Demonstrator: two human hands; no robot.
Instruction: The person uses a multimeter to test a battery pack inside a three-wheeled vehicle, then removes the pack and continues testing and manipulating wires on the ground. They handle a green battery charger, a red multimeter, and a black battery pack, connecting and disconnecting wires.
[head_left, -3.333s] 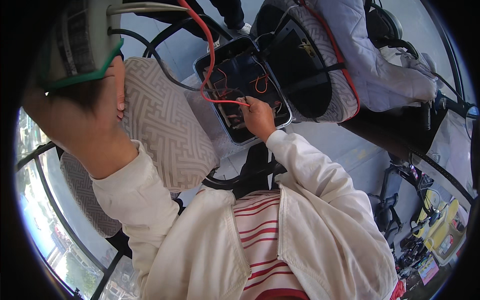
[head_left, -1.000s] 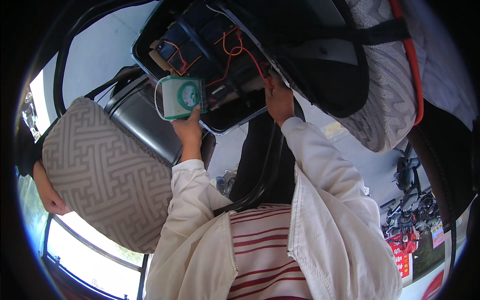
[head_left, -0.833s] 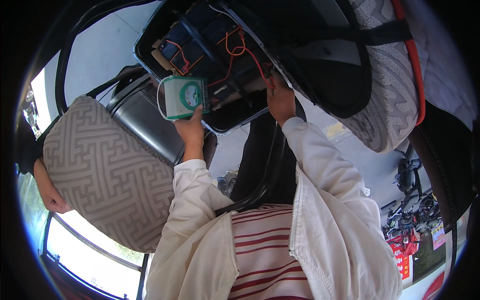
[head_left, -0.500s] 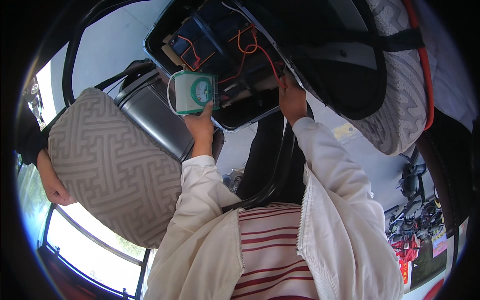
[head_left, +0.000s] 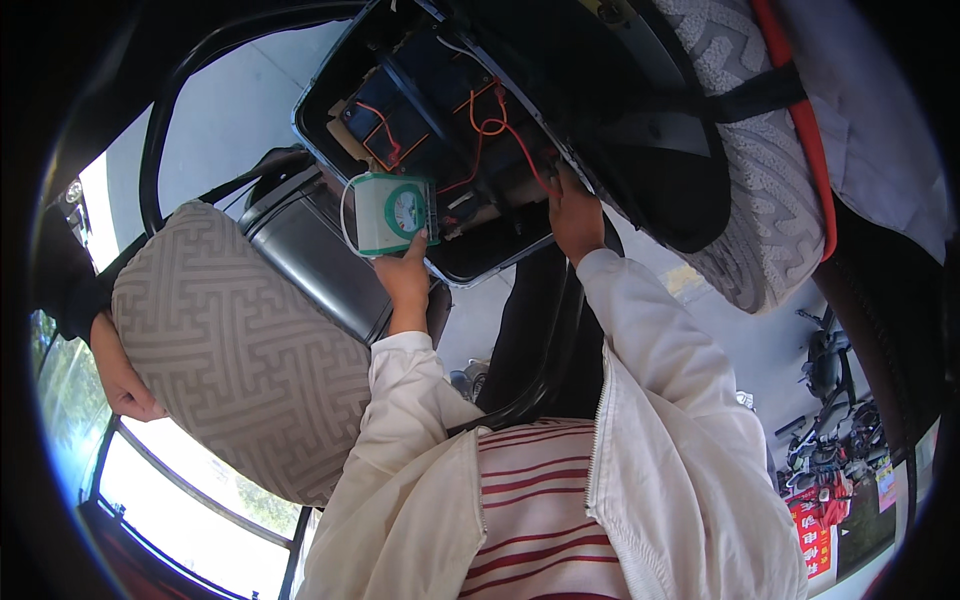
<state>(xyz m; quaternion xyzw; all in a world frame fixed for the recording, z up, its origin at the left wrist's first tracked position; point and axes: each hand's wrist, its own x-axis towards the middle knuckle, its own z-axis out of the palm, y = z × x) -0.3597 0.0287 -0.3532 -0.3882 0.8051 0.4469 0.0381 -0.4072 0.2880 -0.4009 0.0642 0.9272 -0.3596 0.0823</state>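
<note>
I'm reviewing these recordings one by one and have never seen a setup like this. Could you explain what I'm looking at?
There is no robot here: these are a person's own bare hands, seen from above by a head-worn fisheye camera, which bends straight edges near its rim. The left hand holds a white-and-green dial meter at the edge of an open black box. Inside sit dark blue blocks, apparently batteries. A red wire runs to the right hand, at the box's right side; its grip is partly hidden. A grey patterned cushion lies to the left, with another person's hand at its edge.
</note>
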